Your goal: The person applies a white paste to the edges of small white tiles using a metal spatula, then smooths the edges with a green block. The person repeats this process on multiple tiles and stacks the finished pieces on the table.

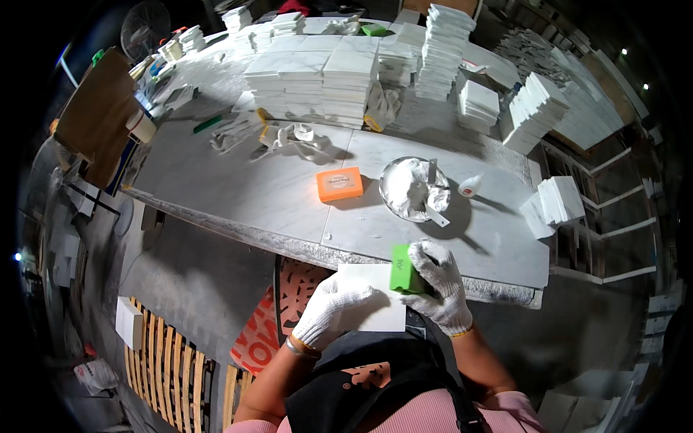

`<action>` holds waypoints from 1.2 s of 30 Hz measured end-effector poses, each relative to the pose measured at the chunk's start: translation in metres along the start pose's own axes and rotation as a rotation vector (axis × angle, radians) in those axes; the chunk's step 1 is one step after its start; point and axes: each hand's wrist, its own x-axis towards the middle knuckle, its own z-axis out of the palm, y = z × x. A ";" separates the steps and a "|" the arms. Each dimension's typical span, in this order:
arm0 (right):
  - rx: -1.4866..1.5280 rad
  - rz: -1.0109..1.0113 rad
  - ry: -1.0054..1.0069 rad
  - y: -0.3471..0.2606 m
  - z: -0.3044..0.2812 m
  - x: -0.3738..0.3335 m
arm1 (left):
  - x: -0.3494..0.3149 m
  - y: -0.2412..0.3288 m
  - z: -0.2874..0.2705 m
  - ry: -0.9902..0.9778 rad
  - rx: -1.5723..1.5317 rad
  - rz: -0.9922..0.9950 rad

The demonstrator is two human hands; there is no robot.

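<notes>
My left hand [326,312], in a white knit glove, grips the left side of a square white tile [375,317], thumb lying across its face. The tile is held in front of my apron, just off the table's near edge. In my gloved right hand [444,289] is a green sanding block [402,268], fingers wrapped round its right side. The block rests at the tile's upper right edge; whether it presses on the face or the edge I cannot tell. On the table beyond lie an orange block [339,185] and a metal bowl [382,195] of white powder with scrapers in it.
A small white bottle [471,186] stands right of the bowl. Crumpled gloves [296,137] lie toward the back of the marble-topped table [253,195]. Tile stacks [310,86] rise behind them, with more tiles [559,200] at the right corner. A wooden pallet [166,361] is on the floor at left.
</notes>
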 end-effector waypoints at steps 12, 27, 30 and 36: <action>0.070 -0.005 0.041 -0.019 -0.001 0.016 | -0.010 0.008 0.002 -0.007 0.105 -0.015; 0.102 0.118 0.033 -0.004 0.010 -0.003 | -0.017 0.016 -0.002 0.037 0.074 0.019; 0.071 0.297 0.015 0.019 0.013 -0.033 | -0.017 0.015 -0.011 0.022 0.118 0.053; 0.127 -0.120 -0.032 -0.033 0.005 0.023 | -0.016 0.011 -0.006 0.058 0.056 0.063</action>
